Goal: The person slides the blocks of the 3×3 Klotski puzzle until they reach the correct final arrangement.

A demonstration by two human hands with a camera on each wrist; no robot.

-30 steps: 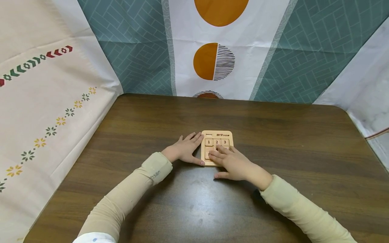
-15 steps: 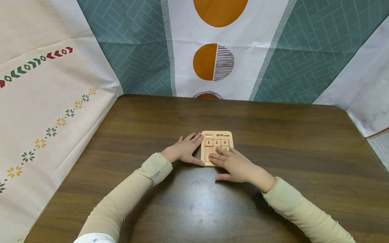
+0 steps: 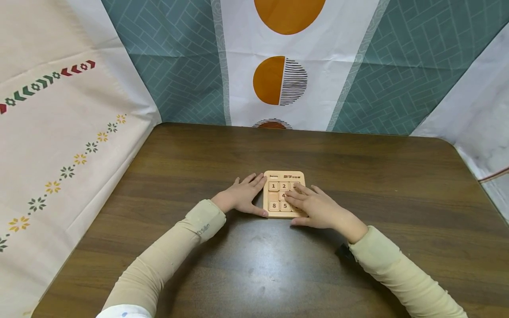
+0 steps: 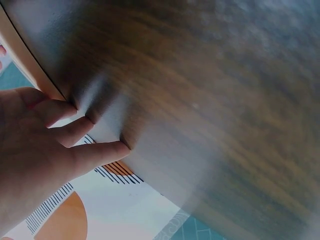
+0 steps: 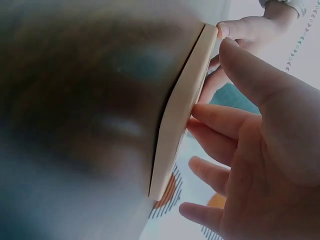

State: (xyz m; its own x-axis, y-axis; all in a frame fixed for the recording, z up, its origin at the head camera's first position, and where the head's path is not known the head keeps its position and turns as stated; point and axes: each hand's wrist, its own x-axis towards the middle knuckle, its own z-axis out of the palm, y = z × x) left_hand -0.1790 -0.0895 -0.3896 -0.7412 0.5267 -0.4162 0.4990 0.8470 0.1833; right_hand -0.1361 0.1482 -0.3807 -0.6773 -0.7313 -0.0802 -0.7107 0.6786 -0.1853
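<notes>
A light wooden number sliding puzzle (image 3: 283,172) lies flat on the table. Its far row shows tiles 1, 2 and part of another; a tile 4 (image 3: 282,195) sits in the middle row with a bare slot to its left. Tiles 8 (image 3: 274,206) and 5 (image 3: 285,206) are in the near row. My left hand (image 3: 243,195) steadies the puzzle's left side, fingers spread, thumb at the near corner. My right hand (image 3: 318,207) reaches over the right side, its fingertips on the tiles and covering those there. In the right wrist view two fingertips (image 5: 200,111) meet the puzzle's top face.
The dark wooden table (image 3: 377,172) extends all round the puzzle. A patterned curtain (image 3: 191,66) hangs behind the far edge, and a pale embroidered cloth (image 3: 59,145) borders the left side. A small black object (image 3: 345,251) shows beneath the right wrist.
Tile 8 has slid toward the near row, leaving the bare slot at middle left. My right hand has then shifted right, uncovering tile 5. My left hand has stayed put.
</notes>
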